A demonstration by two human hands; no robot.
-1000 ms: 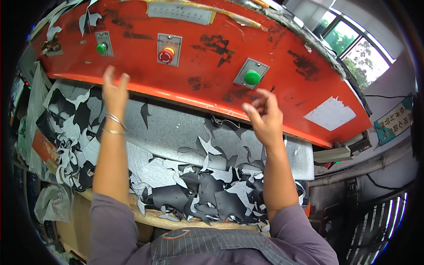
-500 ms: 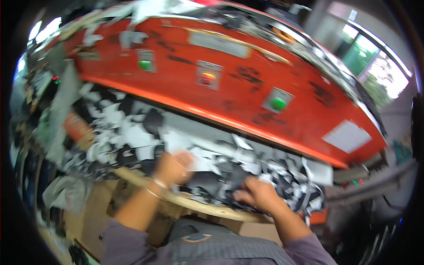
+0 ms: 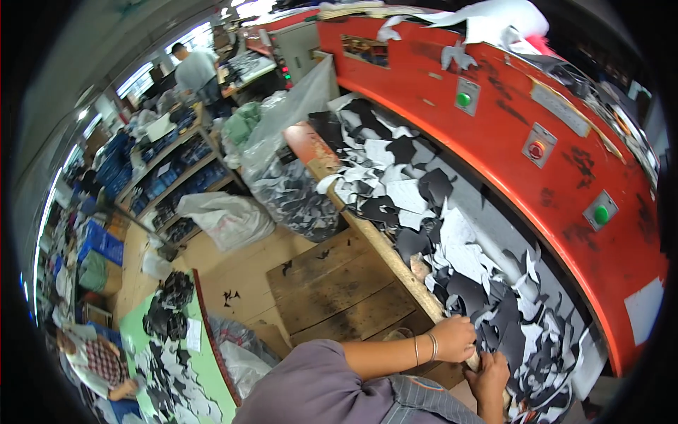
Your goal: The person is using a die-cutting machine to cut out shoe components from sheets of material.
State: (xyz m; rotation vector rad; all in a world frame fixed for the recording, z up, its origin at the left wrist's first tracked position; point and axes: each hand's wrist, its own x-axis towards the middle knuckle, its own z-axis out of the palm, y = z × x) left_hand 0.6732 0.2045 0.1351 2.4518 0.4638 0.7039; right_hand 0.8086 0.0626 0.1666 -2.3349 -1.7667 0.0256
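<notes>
My left hand rests on the front edge of the wooden work board, fingers curled on black scrap pieces. Bangles circle its wrist. Close beside it my right hand also grips black cut material at the board's edge. Black and white cut scraps cover the board under the big red press head. The press carries two green buttons and a red button.
A clear plastic bag of scraps stands at the board's far end. A wooden pallet lies on the floor. A green table with black cut pieces is at lower left. Other people work at the back and lower left.
Both hands dropped from the red press head's buttons down to the scraps at the board's front edge. My view swung far to the left, bringing the workshop floor into sight.
</notes>
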